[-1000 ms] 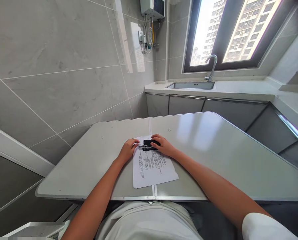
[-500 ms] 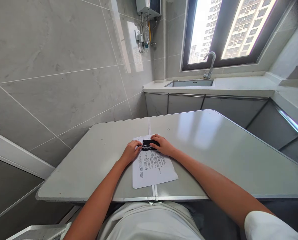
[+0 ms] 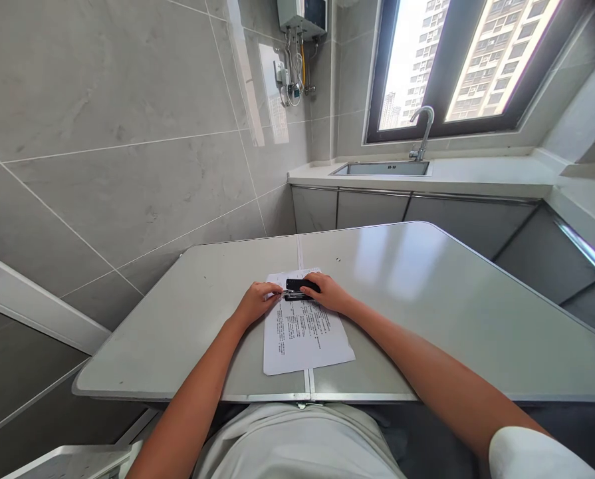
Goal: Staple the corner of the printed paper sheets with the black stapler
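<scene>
Fingers [image 3: 315, 276] of my right hand [image 3: 328, 293] are closed around the right end of a black, elongated stapler with a silver metal rail [image 3: 294, 285]. On my feed it lies across the upper part of the white rectangular paper printed with dark text [image 3: 307, 349]. My left hand [image 3: 253, 305] has thumb and fingertips close together at the rail's left end; I can't tell whether they grip anything. The paper rests on the pale, glossy tabletop with metal edging [image 3: 451, 299].

The head-worn camera looks forward and down at both hands [image 3: 328, 293].
</scene>
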Available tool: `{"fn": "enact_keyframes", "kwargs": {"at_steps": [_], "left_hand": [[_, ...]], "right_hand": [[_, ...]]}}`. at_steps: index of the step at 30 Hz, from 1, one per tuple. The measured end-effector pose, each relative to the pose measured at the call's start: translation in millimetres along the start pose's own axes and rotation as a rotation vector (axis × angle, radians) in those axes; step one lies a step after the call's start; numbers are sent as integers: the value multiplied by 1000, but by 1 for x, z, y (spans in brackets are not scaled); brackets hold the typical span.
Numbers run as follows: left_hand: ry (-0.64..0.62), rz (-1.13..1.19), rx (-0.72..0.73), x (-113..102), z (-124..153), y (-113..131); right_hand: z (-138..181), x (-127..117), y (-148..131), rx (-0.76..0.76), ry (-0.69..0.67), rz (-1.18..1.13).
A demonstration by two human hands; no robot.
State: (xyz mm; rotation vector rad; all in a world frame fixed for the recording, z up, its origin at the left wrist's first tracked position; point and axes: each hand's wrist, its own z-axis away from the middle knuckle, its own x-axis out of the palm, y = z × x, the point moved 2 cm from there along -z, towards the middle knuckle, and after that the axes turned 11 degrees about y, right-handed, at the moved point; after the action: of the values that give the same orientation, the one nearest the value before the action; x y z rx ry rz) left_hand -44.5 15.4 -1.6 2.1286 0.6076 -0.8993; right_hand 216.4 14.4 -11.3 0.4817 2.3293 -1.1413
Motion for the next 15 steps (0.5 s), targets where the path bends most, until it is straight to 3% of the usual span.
{"fn": "enact_keyframes", "kwargs": {"at_steps": [8,15], "left_hand": [[75,51,42,2,-3,19],[203,101,-82,-1,-1,15]], "right_hand": [[0,2,2,-7,4,-4],[0,1,1,8,-10,-7]]}}
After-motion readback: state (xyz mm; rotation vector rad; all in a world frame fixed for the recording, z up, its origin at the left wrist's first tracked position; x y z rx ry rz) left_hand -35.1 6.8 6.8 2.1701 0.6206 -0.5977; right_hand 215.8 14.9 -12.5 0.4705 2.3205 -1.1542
